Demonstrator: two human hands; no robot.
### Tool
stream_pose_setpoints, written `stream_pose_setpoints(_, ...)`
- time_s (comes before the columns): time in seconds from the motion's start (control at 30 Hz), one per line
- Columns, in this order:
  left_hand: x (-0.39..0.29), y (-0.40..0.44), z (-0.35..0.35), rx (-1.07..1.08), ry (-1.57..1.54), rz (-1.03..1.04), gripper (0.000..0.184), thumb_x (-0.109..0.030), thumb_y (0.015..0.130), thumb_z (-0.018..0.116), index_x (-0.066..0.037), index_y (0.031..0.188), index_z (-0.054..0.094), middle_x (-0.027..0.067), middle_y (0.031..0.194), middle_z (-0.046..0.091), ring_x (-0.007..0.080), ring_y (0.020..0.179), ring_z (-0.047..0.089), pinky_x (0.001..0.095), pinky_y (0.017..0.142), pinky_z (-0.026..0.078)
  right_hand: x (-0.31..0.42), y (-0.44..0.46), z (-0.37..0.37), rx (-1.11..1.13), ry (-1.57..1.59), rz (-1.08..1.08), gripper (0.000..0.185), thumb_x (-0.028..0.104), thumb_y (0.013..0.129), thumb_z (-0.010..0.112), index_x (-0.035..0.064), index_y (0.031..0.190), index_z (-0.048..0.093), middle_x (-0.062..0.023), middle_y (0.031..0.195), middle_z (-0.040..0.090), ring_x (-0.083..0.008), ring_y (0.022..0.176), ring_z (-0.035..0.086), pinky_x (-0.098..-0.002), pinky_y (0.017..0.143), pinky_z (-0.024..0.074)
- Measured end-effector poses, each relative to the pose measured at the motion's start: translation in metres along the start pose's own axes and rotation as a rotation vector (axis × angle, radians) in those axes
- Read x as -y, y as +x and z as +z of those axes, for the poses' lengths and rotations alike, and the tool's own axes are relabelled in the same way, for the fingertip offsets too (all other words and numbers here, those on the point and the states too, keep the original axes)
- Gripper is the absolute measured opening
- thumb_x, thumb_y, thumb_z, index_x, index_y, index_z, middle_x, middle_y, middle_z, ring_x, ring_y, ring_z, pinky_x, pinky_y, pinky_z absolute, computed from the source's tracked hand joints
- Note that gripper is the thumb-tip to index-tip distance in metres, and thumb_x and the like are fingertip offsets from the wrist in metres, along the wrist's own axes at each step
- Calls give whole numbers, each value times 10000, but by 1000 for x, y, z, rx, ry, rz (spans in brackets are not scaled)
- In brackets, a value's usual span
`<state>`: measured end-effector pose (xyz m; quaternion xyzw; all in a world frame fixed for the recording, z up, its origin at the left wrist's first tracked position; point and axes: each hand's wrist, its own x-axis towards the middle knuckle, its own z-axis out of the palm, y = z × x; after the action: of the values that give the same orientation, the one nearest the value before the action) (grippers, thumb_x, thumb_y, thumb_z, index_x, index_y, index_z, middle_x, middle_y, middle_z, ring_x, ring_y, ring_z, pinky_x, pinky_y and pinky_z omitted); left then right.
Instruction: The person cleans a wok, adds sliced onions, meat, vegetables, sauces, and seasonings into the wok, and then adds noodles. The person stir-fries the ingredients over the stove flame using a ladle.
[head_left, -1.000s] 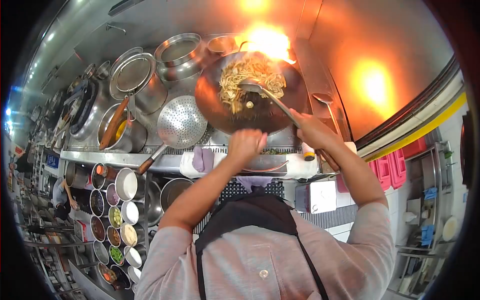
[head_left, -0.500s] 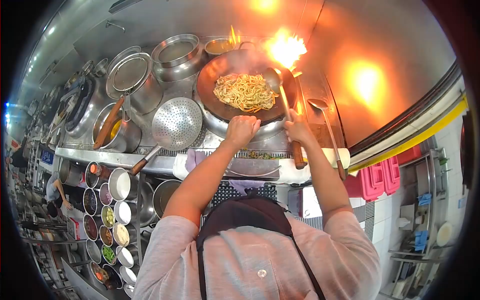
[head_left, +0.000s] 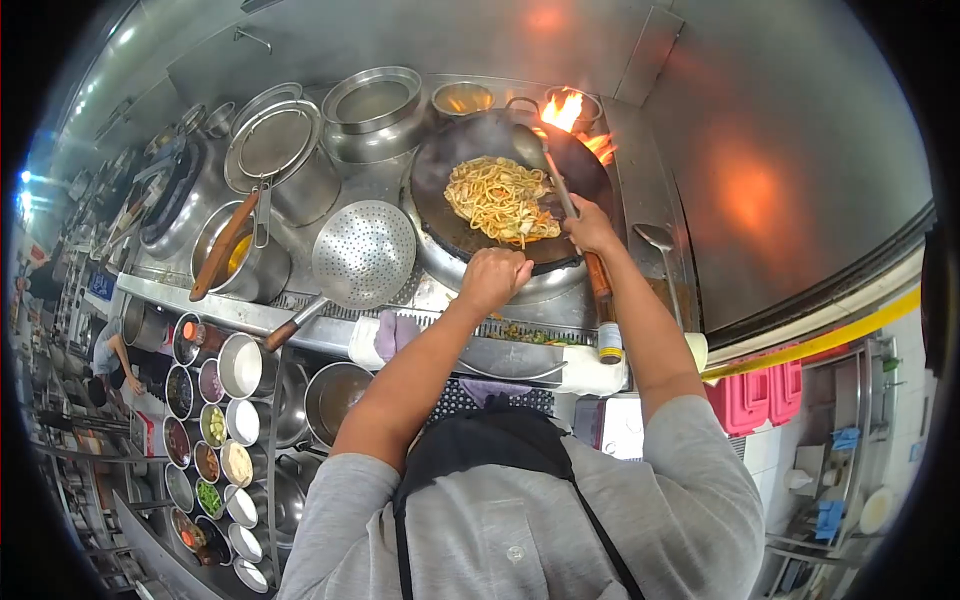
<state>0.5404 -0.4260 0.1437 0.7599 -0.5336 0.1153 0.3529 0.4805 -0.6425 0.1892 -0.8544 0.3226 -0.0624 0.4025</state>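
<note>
Noodles (head_left: 503, 195) mixed with shredded vegetables lie in a dark wok (head_left: 452, 148) over the burner. My left hand (head_left: 495, 277) is closed in a fist at the wok's near rim; the part it grips is hidden under the fingers. In my right hand (head_left: 592, 228) is the long shaft of a ladle (head_left: 557, 180), its wooden handle running back toward me. The ladle's bowl is over the far right of the wok, apart from the noodles. Flames (head_left: 566, 112) rise behind the wok's far right rim.
A perforated strainer (head_left: 364, 255) rests left of the wok, near a metal pot (head_left: 272, 275) and a sieve (head_left: 273, 140). Another ladle (head_left: 655, 237) lies on the right. Ingredient bowls (head_left: 238, 465) stand at lower left. A co-worker (head_left: 112, 355) is far left.
The flames have shrunk. The noodles have shifted within the wok, and the ladle's bowl has moved away from them toward the far side. My right hand has moved up slightly with it.
</note>
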Motion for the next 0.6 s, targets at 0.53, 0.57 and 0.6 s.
stream_pose_setpoints(0.53, 0, 0, -1, 21, 8, -9, 267, -240, 840, 632, -55, 649, 609, 132, 657, 623, 318, 652, 615, 433, 654, 484, -68, -50, -48, -72, -318, -346, 661, 4, 791, 553, 64, 1432, 400, -228, 1199, 598, -271, 1008, 623, -367, 878, 478)
stream_pose_setpoints(0.57, 0, 0, -1, 17, 20, -7, 274, -247, 836, 632, -54, 642, 617, 129, 651, 633, 307, 649, 628, 427, 661, 490, -69, -47, -40, -74, -319, -347, 661, 4, 791, 553, 64, 1432, 400, -228, 1199, 598, -271, 1008, 623, -367, 878, 478)
stream_pose_setpoints(0.6, 0, 1, -2, 15, 20, -6, 274, -247, 836, 632, -54, 642, 617, 129, 651, 633, 307, 649, 628, 427, 661, 490, -69, -44, -29, -64, -217, -236, 647, 11, 794, 553, 49, 1423, 408, -235, 1226, 591, -269, 1037, 623, -350, 896, 471)
